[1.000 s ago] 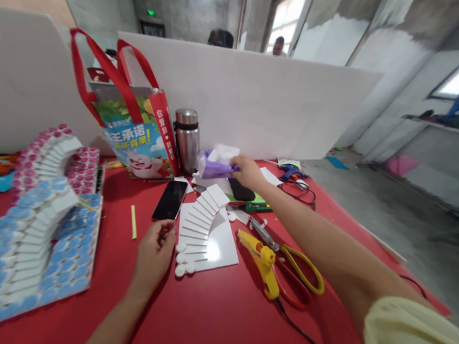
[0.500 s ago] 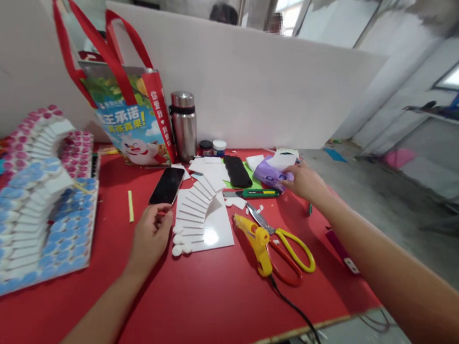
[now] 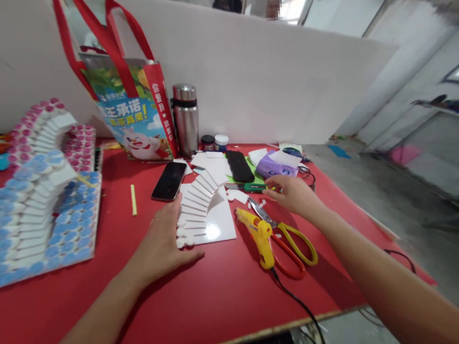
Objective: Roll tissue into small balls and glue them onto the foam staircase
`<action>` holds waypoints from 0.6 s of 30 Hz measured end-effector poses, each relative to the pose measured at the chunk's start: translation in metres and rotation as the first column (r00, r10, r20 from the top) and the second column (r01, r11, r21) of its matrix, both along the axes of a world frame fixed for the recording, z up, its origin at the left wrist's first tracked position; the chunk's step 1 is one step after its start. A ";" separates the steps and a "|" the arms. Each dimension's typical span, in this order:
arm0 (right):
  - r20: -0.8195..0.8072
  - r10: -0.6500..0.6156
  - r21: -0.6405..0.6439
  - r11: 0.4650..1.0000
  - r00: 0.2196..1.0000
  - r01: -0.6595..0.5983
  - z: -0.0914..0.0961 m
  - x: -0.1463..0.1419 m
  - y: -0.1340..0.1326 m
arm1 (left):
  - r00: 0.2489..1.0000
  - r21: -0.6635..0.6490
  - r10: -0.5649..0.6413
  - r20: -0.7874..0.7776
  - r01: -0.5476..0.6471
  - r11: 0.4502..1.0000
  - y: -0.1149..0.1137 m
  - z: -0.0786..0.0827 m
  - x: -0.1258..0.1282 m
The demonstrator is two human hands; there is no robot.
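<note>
My left hand (image 3: 161, 243) lies at the left edge of a white board (image 3: 223, 223), thumb spread out over the red table. The board carries a curved fan of white strips (image 3: 195, 209), with several small white discs (image 3: 185, 238) at its lower left end. My right hand (image 3: 295, 193) is at the handle end of a green utility knife (image 3: 250, 187), which lies on the table. Its fingers are slightly apart around that end, partly hiding it. Near this hand are scissors (image 3: 296, 241) with red and yellow handles, and a yellow glue gun (image 3: 260, 236).
A black phone (image 3: 169, 181), a dark case (image 3: 239, 166), a purple pack (image 3: 274, 164), a steel flask (image 3: 186, 119) and a shopping bag (image 3: 133, 110) stand or lie behind. Blue-dotted (image 3: 68, 222) and pink-dotted (image 3: 82, 146) pieces sit left. The glue gun's cord (image 3: 299, 304) crosses the front edge.
My right hand has left the purple pack and moved left to the utility knife. My left hand has shifted from beside the phone to the board's left edge, its fingers opening out.
</note>
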State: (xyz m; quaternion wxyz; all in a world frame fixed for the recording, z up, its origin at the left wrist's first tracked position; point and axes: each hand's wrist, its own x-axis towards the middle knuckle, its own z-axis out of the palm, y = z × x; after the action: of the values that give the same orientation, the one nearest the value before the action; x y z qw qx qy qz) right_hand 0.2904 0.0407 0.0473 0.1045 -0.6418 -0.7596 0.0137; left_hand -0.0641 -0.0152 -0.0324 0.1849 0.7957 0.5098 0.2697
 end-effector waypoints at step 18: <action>0.361 0.269 -0.218 0.955 0.893 -0.200 -0.014 -0.084 0.115 | 0.995 0.068 0.061 -0.073 -0.056 0.996 0.000 0.004 0.012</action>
State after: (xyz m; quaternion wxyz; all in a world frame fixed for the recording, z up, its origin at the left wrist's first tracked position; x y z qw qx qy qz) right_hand 0.2061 0.1552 0.0328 -0.1066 -0.5419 -0.8330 -0.0340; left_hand -0.0522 -0.0154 -0.0286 0.1312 0.7956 0.5303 0.2618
